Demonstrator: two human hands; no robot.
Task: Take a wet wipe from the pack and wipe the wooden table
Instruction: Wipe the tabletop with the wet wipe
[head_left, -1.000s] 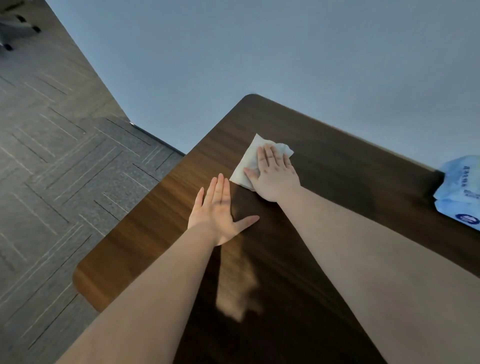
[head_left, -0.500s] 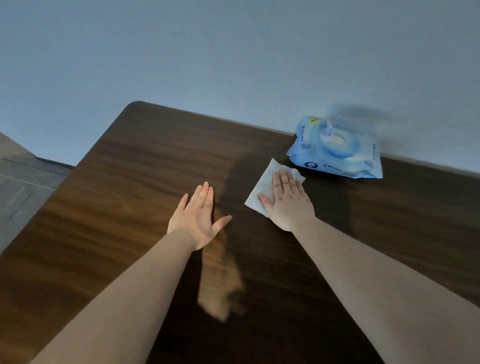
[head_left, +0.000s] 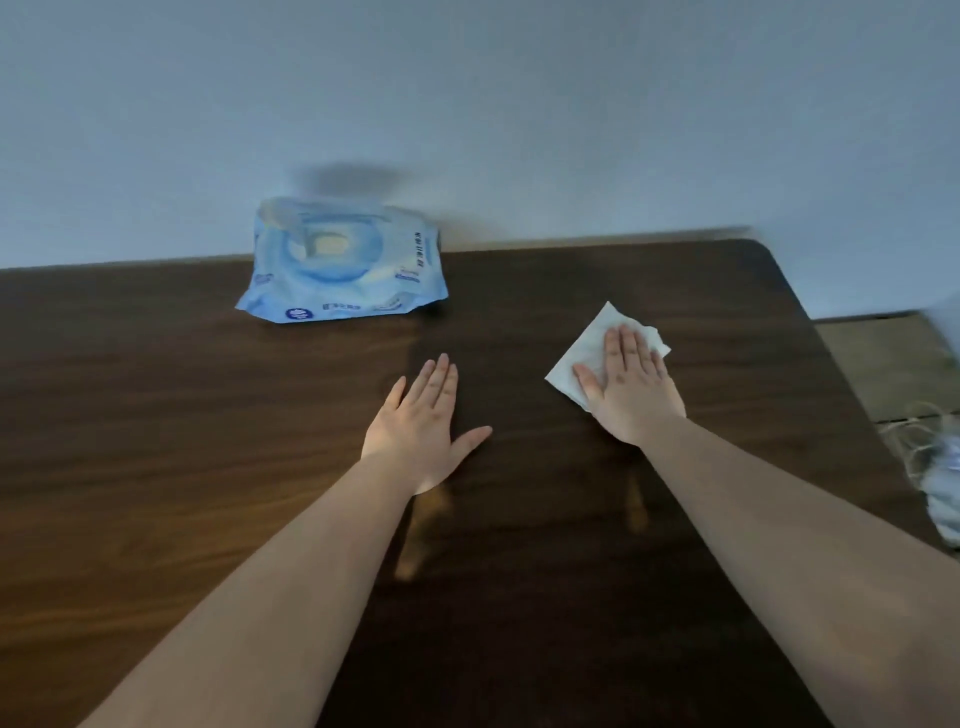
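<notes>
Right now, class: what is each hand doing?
Left hand: open, flat on the table, holding nothing.
Right hand: open, pressing the wipe flat.

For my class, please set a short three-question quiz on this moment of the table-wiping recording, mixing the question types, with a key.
1. True or false: the left hand rests flat on the wet wipe.
2. Which hand presses the wet wipe onto the wooden table? A) left hand B) right hand C) both
3. Fill in: the blue wipe pack lies at the table's far edge, against the ____.

Key: 1. False, it lies flat on bare wood, apart from the wipe. 2. B. 3. wall.
</notes>
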